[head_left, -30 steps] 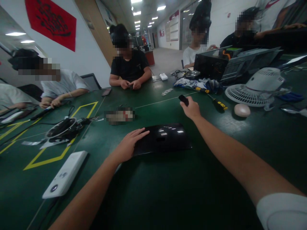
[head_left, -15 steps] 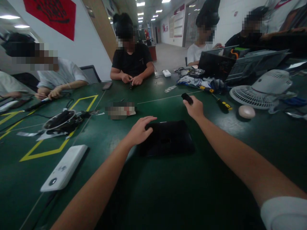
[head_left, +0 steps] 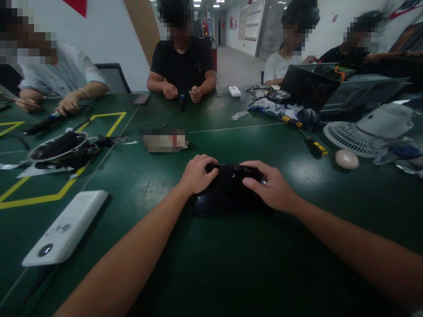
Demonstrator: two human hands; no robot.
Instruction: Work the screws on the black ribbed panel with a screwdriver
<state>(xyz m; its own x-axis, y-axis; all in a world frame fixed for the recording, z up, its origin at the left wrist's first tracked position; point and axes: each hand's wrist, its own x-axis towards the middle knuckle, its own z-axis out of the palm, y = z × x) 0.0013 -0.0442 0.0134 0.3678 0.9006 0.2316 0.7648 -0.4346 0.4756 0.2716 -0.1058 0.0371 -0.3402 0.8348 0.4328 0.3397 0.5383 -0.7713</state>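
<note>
A flat glossy black panel [head_left: 228,199] lies on the green table [head_left: 231,268] in front of me. My left hand [head_left: 198,174] rests on its upper left corner with the fingers curled over the edge. My right hand [head_left: 269,187] covers its upper right corner, fingers bent down onto the panel. The small black piece that my right hand carried before does not show apart from the panel; it may be under the fingers.
A white oblong device [head_left: 62,229] lies near left. A round black unit with cables [head_left: 57,149] sits inside yellow tape lines. At right are a yellow-black screwdriver [head_left: 312,143], a pink oval object [head_left: 346,159] and a white fan [head_left: 370,130]. Several people sit around the table.
My right hand has come back from the far side of the table with the small black piece and now lies on the panel. My left hand slid further onto the panel's corner.
</note>
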